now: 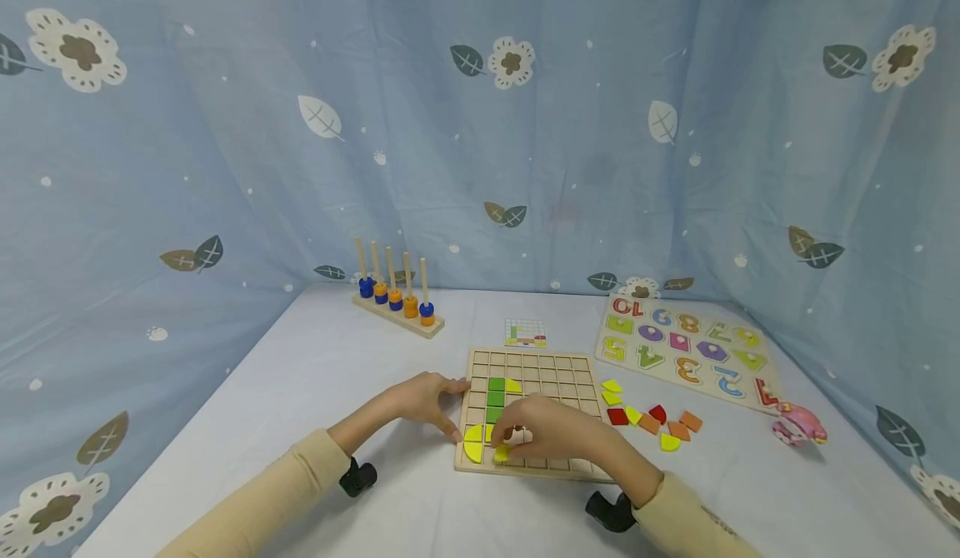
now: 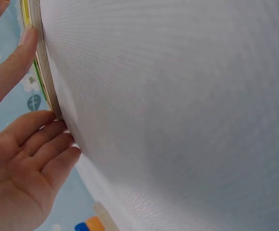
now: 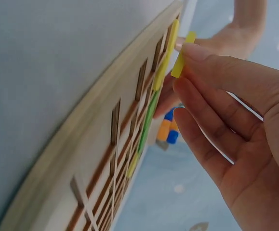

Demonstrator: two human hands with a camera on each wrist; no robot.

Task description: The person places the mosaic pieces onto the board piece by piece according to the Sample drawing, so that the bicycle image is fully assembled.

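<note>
A wooden grid board (image 1: 564, 389) lies on the table, with green square tiles (image 1: 496, 399) and yellow curved tiles (image 1: 473, 444) in some of its cells. My right hand (image 1: 546, 429) pinches a yellow tile (image 3: 183, 55) between thumb and fingers, just over the board's near left part. In the right wrist view that tile is tilted and apart from the board. My left hand (image 1: 427, 400) touches the board's left edge with straight fingers; in the left wrist view its thumb (image 2: 27, 43) rests on the rim.
Loose red, orange and yellow tiles (image 1: 649, 423) lie right of the board. Behind it is a small pattern card (image 1: 525, 333). A number puzzle board (image 1: 686, 350) and a pink toy (image 1: 799, 423) stand at right, a peg stacker (image 1: 397, 312) at back left.
</note>
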